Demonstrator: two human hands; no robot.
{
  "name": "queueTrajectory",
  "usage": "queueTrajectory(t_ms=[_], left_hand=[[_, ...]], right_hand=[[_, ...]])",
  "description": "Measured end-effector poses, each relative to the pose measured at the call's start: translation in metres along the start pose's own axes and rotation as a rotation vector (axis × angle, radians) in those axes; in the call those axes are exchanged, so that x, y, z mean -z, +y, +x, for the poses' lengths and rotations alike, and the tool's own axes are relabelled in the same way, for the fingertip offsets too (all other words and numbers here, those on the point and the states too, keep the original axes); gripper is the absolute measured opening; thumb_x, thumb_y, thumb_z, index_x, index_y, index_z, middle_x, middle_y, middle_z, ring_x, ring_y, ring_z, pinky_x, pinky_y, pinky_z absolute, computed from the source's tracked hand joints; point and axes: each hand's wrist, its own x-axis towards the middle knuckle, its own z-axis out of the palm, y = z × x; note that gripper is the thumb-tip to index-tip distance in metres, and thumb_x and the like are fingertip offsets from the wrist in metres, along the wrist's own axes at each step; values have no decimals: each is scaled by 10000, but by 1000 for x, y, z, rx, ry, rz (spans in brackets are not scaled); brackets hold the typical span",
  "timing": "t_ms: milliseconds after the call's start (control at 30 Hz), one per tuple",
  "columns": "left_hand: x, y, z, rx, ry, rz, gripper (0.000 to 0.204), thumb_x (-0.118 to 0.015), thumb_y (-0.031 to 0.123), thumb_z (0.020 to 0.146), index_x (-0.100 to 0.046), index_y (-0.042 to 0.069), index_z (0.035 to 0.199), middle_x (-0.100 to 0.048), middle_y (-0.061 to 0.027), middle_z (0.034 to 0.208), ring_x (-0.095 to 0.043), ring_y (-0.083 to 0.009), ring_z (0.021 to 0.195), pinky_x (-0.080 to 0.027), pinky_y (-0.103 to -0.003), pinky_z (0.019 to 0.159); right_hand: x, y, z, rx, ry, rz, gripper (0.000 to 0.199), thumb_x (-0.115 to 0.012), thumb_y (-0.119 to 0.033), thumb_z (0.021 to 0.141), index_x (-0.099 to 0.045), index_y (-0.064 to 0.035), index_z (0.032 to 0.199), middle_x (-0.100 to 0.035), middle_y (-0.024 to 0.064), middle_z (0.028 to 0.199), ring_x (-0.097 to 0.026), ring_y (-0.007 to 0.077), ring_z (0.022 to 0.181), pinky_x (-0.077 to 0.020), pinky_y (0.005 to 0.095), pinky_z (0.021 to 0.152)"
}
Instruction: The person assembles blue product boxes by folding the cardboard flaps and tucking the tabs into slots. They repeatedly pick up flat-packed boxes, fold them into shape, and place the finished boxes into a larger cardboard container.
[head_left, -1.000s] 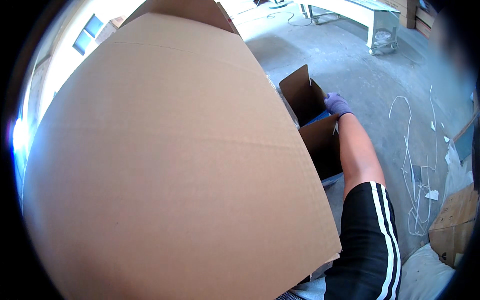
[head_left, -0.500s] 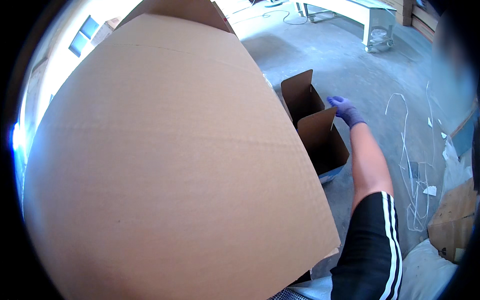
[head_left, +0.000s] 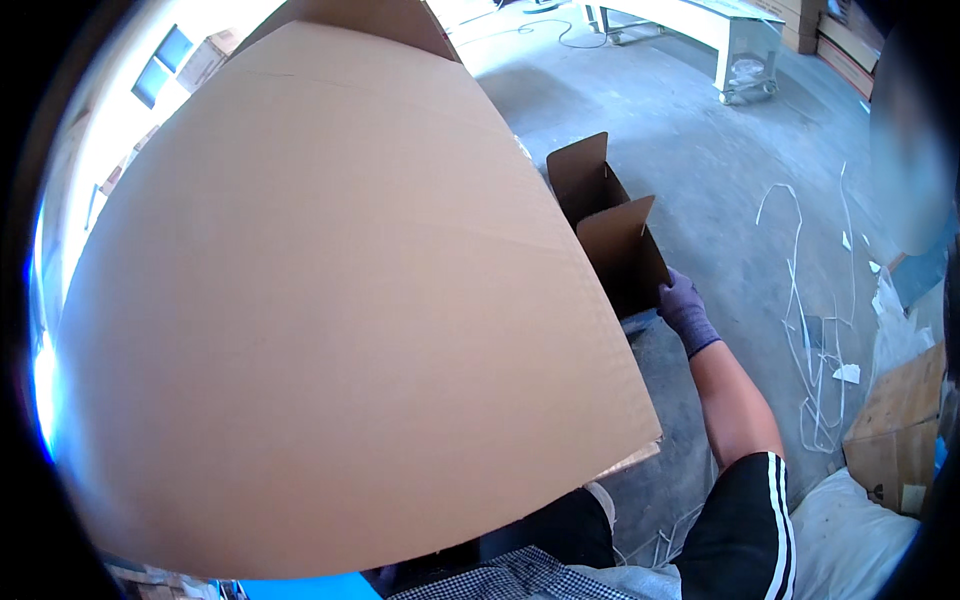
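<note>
My right fingers (head_left: 674, 290) grip the nearer box (head_left: 615, 238), right of centre; carton (head_left: 340, 300) hides its left, so tugging blind might snag. Left fingers? Can't tell.

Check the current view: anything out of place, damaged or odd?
Yes: thin white straps lie tangled on the floor at right, a white scrap beside them; it looks like loose litter. The nearer open box, at the right hand, shows no obvious damage.
</note>
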Motion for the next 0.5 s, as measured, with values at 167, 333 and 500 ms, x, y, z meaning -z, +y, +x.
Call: queueTrajectory(t_ms=[167, 333, 500], left_hand=[[-9, -8, 1, -16, 25, 44, 414, -766, 364, 707, -725, 150, 1059, -603, -166, 1119, -495, -412, 1114, -425, -572, 937], [-26, -29, -8, -110, 51, -44, 430, -752, 360, 757, -710, 112, 1106, -609, -165, 1146, -514, -393, 1134, -435, -562, 965], [-18, -29, -26, 65, -39, -551, 350, -722, 256, 801, -702, 72, 1098, -632, -178, 1150, -552, -378, 1140, -449, -518, 980]], right_hand=[[-12, -2, 37, 10, 41, -45, 361, -496, -197, 902, -655, -96, 1211, -687, 216, 1133, -645, 390, 1081, -501, 448, 921], [-16, -10, 54, 4, 22, -40, 377, -561, -292, 902, -637, -79, 1203, -660, 251, 1159, -604, 439, 1129, -482, 481, 956], [-5, -15, -7, -24, 241, 261, 794, -719, -369, 869, -395, 51, 1460, -532, 274, 1391, -529, 372, 1275, -434, 422, 1037]])
